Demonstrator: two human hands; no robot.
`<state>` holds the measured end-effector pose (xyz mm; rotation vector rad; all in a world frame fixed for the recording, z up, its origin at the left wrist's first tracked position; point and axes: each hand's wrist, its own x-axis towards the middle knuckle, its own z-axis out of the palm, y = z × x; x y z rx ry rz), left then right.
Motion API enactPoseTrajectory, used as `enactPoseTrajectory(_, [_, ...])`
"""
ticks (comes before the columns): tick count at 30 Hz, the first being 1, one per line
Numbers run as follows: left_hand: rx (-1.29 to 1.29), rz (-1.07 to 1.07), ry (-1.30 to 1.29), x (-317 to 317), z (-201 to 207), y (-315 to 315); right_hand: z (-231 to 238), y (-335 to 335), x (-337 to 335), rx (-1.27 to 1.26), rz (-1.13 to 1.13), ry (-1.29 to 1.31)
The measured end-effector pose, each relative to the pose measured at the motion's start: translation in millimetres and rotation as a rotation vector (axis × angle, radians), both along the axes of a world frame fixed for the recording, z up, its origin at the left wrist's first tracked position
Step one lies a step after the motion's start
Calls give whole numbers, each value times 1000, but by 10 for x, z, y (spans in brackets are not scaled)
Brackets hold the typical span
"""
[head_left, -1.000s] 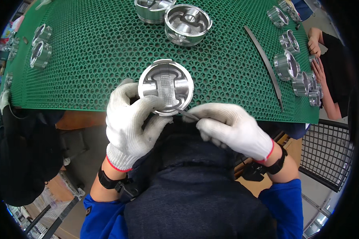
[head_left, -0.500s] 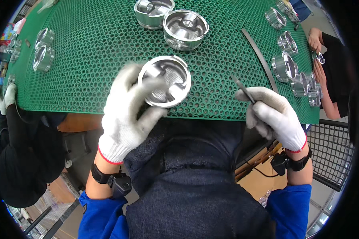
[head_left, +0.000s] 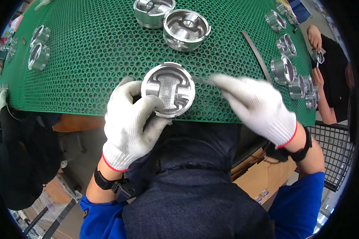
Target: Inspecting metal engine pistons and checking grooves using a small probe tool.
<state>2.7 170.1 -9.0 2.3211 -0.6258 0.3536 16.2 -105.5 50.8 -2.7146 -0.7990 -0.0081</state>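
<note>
In a white knit glove, my left hand [head_left: 133,125] grips a silver engine piston [head_left: 169,91] by its left and lower rim. The piston's hollow underside faces up, showing the pin bosses and a dimpled floor. My gloved right hand [head_left: 255,105], smeared by motion, is closed on a thin dark pen-like tool [head_left: 203,81]. The tool's blurred tip points left, close to the piston's right rim; I cannot tell whether they touch. Beyond my hands, two more pistons, a nearer one [head_left: 186,31] and a farther one [head_left: 153,12], stand hollow side up on the green mat [head_left: 91,71].
Several pistons [head_left: 283,69] line the mat's right side, and two [head_left: 39,57] sit at the left. A flat grey strip [head_left: 256,55] lies right of centre. At the right, a co-worker's hands [head_left: 316,59] hold a piston; another person [head_left: 24,155] is at the left.
My right hand has swung left with the tool, bringing it close to the held piston. The piston has turned and shifted slightly nearer and right in my left hand.
</note>
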Motion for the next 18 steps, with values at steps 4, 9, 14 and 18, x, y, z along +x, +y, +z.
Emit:
enactPoseTrajectory(4, [18, 15, 14, -10, 0, -9, 175, 33, -152, -32, 35, 271])
enactPoseTrajectory(9, [0, 27, -17, -15, -2, -18, 135, 25, -173, -5, -51, 237])
enactPoseTrajectory(14, [22, -31, -45, 46, 6, -8, 80, 184, -338, 62, -15, 464])
enactPoseTrajectory(18, [68, -30, -54, 34, 34, 56, 39, 297, -257, 775, -323, 1494])
